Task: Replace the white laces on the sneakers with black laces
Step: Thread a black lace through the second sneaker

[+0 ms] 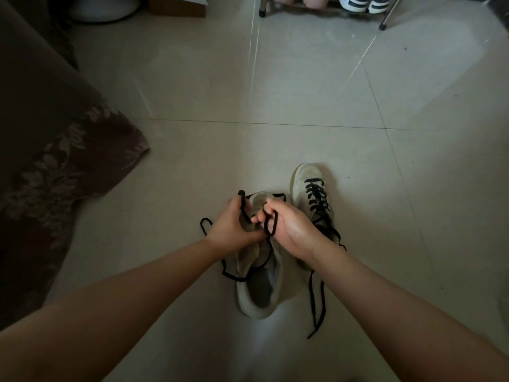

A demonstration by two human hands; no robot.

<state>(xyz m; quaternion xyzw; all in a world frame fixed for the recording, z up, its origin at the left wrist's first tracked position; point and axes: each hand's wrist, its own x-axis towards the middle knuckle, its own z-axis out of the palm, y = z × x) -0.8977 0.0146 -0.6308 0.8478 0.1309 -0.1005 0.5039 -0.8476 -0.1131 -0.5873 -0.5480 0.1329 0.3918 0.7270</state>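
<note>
No legible text, label, brand mark, number or sign appears anywhere in the head view; the pale sneakers on the floor and the shoes on the rack at the top edge bear no readable markings at this resolution and lighting

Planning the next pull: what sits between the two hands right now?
Head view: between left hand and right hand, the black lace loops over the unlaced sneaker.

Dim glossy pale tiled floor (303, 86); brown floral fabric sofa (49, 150) at left edge; metal-legged shoe rack (385, 20) at far edge.
</note>
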